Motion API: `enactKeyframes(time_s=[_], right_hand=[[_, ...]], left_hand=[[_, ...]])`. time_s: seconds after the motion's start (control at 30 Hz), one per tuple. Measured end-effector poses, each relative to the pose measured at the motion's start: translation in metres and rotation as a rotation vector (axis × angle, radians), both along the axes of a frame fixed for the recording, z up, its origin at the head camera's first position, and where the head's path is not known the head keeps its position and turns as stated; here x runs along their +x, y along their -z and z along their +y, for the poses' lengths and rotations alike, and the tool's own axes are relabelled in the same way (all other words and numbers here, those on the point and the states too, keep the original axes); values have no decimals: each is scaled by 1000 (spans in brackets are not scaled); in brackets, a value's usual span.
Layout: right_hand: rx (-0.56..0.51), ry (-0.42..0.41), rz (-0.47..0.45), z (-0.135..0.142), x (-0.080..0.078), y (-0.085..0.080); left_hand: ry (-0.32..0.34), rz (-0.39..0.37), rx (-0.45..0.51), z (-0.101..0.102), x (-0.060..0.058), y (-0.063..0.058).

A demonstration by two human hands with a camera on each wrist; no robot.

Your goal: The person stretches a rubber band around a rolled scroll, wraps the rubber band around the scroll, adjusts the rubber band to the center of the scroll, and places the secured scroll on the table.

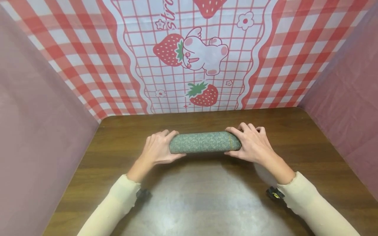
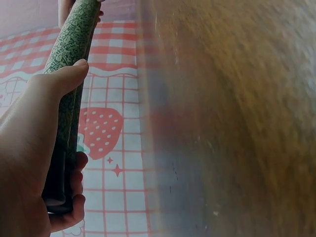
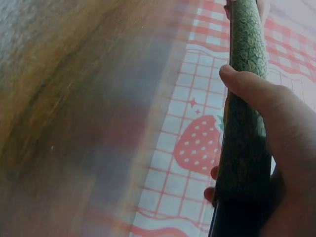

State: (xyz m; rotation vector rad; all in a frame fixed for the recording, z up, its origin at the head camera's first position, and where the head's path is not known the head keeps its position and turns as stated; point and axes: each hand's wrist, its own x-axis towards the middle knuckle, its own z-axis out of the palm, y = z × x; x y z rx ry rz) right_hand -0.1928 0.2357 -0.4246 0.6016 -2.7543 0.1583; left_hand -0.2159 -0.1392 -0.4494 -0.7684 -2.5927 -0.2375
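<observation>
1. Head view: a green patterned roll lies crosswise near the middle of the brown wooden table, in front of the strawberry-print backdrop. The left hand grasps the roll's left end and the right hand grasps its right end, fingers over the top and thumbs on the near side. Holding both ends likely keeps the roll level and stops it unwinding. Whether it rests on the table or sits just above it cannot be told.

2. Left wrist view: the left hand wraps the roll, thumb across its near side and fingertips curling under its end.

3. Right wrist view: the right hand clasps the roll the same way, thumb pressed across the patterned surface.
</observation>
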Motion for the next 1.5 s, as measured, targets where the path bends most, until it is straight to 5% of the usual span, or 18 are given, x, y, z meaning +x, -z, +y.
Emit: enactKeyframes(time_s=[1.2, 1.5], right_hand=[[45, 2, -61, -9, -2, 6], [62, -23, -12, -11, -3, 6]], left_hand=[[-7, -32, -45, 3, 4, -1], [5, -23, -27, 3, 2, 1]])
